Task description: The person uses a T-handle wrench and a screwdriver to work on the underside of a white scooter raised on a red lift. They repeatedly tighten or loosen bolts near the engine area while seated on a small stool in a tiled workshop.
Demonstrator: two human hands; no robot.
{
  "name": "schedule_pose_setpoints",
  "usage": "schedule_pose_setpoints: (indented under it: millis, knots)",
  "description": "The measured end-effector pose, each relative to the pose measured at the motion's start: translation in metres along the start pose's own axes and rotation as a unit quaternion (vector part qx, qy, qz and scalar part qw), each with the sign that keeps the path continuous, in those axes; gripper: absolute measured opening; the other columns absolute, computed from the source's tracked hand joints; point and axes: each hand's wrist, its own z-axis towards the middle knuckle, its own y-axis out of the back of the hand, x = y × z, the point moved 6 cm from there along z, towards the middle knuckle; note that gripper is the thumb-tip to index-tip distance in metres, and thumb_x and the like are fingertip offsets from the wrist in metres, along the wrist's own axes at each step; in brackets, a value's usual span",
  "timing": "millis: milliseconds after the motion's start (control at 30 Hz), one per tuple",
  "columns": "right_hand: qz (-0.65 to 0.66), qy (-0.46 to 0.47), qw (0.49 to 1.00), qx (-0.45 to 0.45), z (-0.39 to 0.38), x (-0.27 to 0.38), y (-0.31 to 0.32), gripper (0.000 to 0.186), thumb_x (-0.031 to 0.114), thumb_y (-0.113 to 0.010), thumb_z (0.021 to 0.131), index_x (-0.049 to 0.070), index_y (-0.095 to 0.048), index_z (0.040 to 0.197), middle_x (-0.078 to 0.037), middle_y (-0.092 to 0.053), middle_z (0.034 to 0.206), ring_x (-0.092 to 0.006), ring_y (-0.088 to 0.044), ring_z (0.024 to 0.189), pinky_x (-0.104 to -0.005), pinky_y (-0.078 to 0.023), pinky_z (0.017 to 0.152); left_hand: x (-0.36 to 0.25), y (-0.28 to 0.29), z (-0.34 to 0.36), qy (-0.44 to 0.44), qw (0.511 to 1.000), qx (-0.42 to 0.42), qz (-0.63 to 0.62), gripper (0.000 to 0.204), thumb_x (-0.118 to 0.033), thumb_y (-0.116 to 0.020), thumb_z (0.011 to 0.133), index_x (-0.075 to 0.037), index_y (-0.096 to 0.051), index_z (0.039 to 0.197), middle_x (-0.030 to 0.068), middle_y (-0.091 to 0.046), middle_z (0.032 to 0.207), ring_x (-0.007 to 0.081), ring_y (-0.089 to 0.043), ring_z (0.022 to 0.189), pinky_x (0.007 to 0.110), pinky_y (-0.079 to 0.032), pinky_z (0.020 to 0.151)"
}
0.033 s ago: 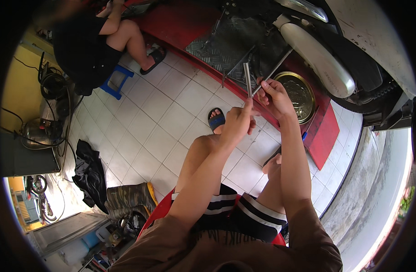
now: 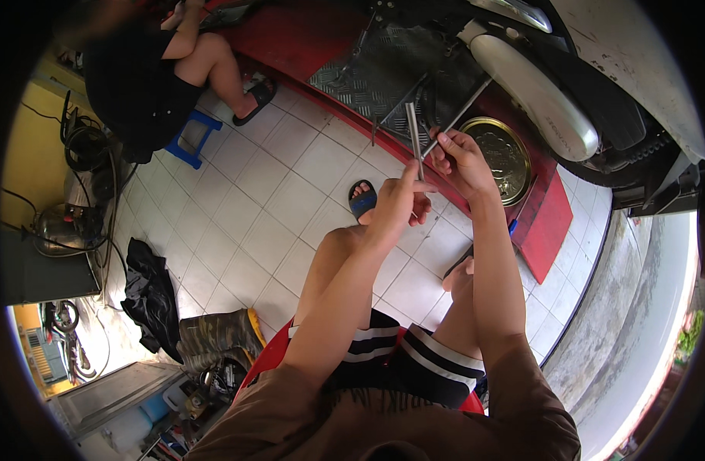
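Observation:
My left hand [image 2: 398,201] is closed around the lower end of a shiny metal tube [image 2: 412,127], which stands up out of it at a slight tilt. In the fingers of my right hand [image 2: 461,160] is a slim metal rod [image 2: 469,105] slanting to the far right. The rod's near end crosses or meets the tube close to my fingertips; I cannot tell whether they touch. Both hands hang over the near edge of a red platform [image 2: 548,242]. Beside my right hand lies a round gold-coloured tray [image 2: 527,157] with an embossed bottom.
A motorcycle with a silver exhaust cover [image 2: 533,96] stands on the platform. Dark tools [image 2: 422,104] lie on its tread plate [image 2: 329,79]. Another person sits on a blue stool [image 2: 185,157] at far left. Black cloth [image 2: 147,288] and a camouflage boot [image 2: 210,336] lie on the left.
The whole view has shifted slightly. My left hand and the metal tube have moved a little to the left; my right hand keeps its hold on the rod.

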Motion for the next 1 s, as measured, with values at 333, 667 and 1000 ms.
schedule_pose_setpoints:
  millis: [333, 667, 1000]
  knots:
    - [-0.033, -0.02, 0.999, -0.025, -0.01, -0.009, -0.003, 0.02, 0.022, -0.065, 0.092, 0.003, -0.06, 0.093, 0.002, -0.055, 0.069, -0.0057, -0.045, 0.058, -0.0202, -0.033, 0.051, -0.015, 0.007, 0.018, -0.062, 0.973, -0.02, -0.22, 0.028, -0.017, -0.068, 0.09, 0.005, -0.064, 0.107, 0.007, -0.067, 0.087, 0.0087, -0.055, 0.061, 0.02, -0.045, 0.056]
    - [-0.093, -0.011, 0.995, 0.041, -0.004, -0.008, 0.007, 0.026, 0.027, -0.064, 0.093, 0.001, -0.059, 0.098, 0.002, -0.053, 0.067, -0.0053, -0.043, 0.056, -0.0195, -0.032, 0.049, -0.036, -0.053, -0.04, -0.431, 0.786, -0.017, 0.443, 0.03, -0.025, -0.07, 0.08, -0.009, -0.072, 0.106, 0.013, -0.062, 0.062, 0.0265, -0.063, 0.058, 0.037, -0.048, 0.056]
    - [-0.063, 0.02, 0.997, 0.028, -0.001, 0.0, 0.001, 0.023, 0.024, -0.063, 0.094, 0.003, -0.056, 0.1, 0.001, -0.052, 0.066, -0.0052, -0.043, 0.057, -0.0196, -0.032, 0.05, -0.038, 0.024, 0.005, -0.204, 0.966, 0.014, -0.155, 0.04, -0.04, -0.048, 0.098, -0.005, -0.066, 0.103, -0.0026, -0.047, 0.064, 0.0064, -0.039, 0.046, 0.025, -0.029, 0.042]
